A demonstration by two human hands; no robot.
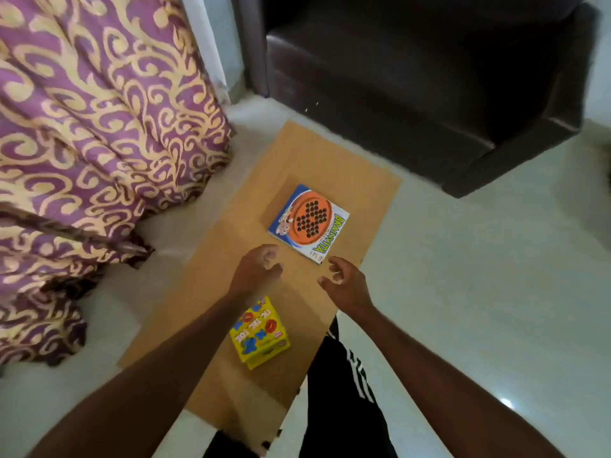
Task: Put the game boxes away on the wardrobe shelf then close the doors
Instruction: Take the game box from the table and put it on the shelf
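Observation:
A flat blue and orange Brainvita game box [308, 223] lies on a sheet of brown cardboard [317, 160] on the floor. Nearer to me on the same sheet stands a small yellow Tic Tac Toe box [259, 332]. My left hand [258, 269] hovers just short of the Brainvita box's near left corner, fingers loosely curled, holding nothing. My right hand [344, 279] hangs by the box's near right corner with fingers spread and relaxed, also empty. Neither hand touches a box. No wardrobe is in view.
A dark brown armchair [429, 87] stands beyond the cardboard at the upper right. A purple and gold patterned curtain [92, 127] drapes down to the floor on the left. Pale tiled floor [479, 292] surrounds the sheet. My leg in black striped trousers [340, 385] is below.

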